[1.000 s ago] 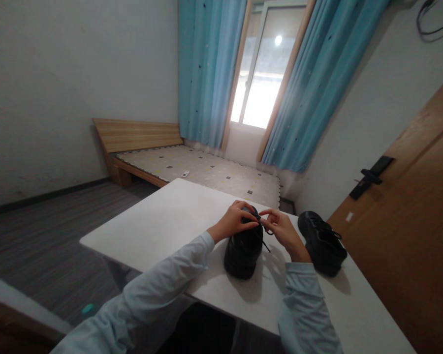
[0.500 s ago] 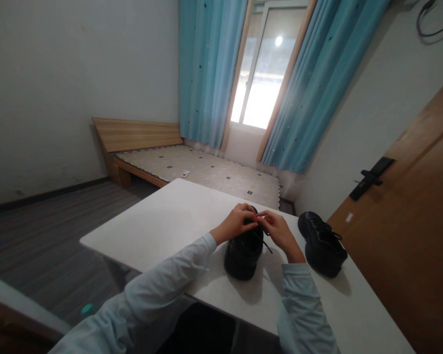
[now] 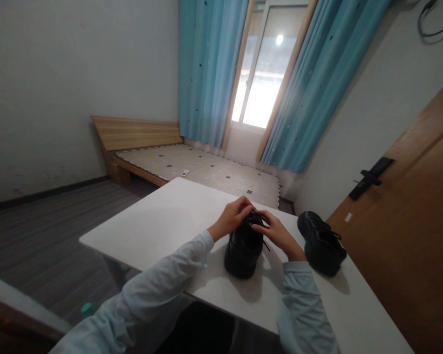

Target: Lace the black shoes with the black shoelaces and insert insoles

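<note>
Currently handles a black shoe [image 3: 242, 253], set on its sole on a white table [image 3: 147, 228] near the close edge, with the heel end toward the body. Has the left hand [image 3: 233, 216] at the front left of the shoe, with bent fingers and the thumb turned inward. Has the right hand [image 3: 276, 230] on the opposite side, with the forefinger near the left fingertips and the thumb lower, closer to the heel. Cannot tell, from so small and dark a spot, whether gripping lace [image 3: 267, 246] or merely touching the shoe with either hand; shows one loose end at the right of the shoe. Wears pale blue sleeves [image 3: 162, 275]. Has a second shoe [image 3: 323, 246], also black, to the right on the same table, sole down. Beyond the table, shows a bed with a patterned mattress [image 3: 214, 167] and a small white object [image 3: 185, 173] on top, then blue curtains [image 3: 210, 73] on either side of a bright window [image 3: 262, 93]. Shows a brown door [image 3: 409, 231] with a black handle [image 3: 371, 177] at far right.
</note>
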`<state>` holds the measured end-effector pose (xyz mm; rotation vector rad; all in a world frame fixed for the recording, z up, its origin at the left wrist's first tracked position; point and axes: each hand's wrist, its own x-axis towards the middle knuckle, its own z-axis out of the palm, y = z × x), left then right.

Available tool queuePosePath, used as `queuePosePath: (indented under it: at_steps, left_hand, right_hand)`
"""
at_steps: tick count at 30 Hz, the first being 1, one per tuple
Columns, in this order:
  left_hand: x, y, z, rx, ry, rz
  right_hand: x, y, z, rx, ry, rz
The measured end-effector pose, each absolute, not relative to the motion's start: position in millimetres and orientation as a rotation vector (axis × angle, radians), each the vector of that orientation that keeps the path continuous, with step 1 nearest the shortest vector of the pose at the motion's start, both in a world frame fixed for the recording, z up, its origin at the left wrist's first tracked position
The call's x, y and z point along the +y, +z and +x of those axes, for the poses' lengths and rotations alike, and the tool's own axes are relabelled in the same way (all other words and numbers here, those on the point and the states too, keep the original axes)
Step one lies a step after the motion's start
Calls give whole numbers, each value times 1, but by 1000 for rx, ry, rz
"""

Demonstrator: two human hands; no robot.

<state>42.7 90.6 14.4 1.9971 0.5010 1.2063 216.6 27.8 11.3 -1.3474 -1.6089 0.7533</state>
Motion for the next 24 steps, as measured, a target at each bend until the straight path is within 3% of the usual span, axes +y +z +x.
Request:
queuePosePath:
  at_steps: [8,24]
  left_hand:
    - [83,24,43,156,1033,1504]
    - [87,31,32,186,838,1636]
  right_hand:
    - [29,11,221,-1717,733,-1242]
    - [35,3,229,-1741,690,-1266]
